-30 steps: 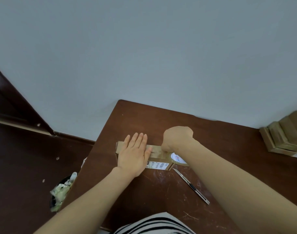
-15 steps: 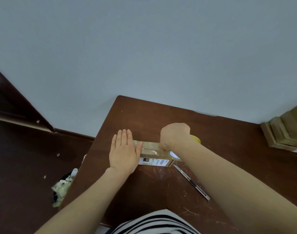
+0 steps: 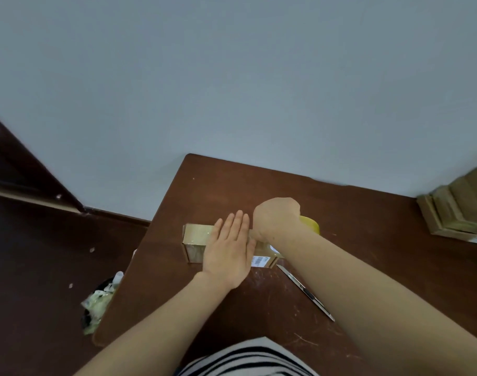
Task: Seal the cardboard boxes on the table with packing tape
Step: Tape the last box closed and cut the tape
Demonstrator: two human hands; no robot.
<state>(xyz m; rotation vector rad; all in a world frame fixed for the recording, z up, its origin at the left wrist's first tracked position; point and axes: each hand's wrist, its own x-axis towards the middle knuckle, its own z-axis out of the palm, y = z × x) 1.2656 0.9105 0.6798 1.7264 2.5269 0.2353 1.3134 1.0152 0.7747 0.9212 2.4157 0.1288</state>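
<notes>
A small flat cardboard box [image 3: 195, 238] lies on the brown table [image 3: 354, 240] near its left edge, with shiny tape along its top and a white barcode label on its front side. My left hand [image 3: 229, 252] lies flat on the box's middle with straight fingers. My right hand [image 3: 275, 217] is curled at the box's right end and grips a yellow roll of packing tape [image 3: 312, 225], which is mostly hidden behind the hand.
A slim utility knife [image 3: 305, 291] lies on the table just right of the box, under my right forearm. A stack of flat cardboard boxes [image 3: 457, 210] sits at the far right edge. A bin with crumpled waste [image 3: 98, 302] stands on the floor left of the table.
My left hand slid to the box's left end and then back right toward my right hand. The box's taped left end is now uncovered. The right hand stayed at the right end.
</notes>
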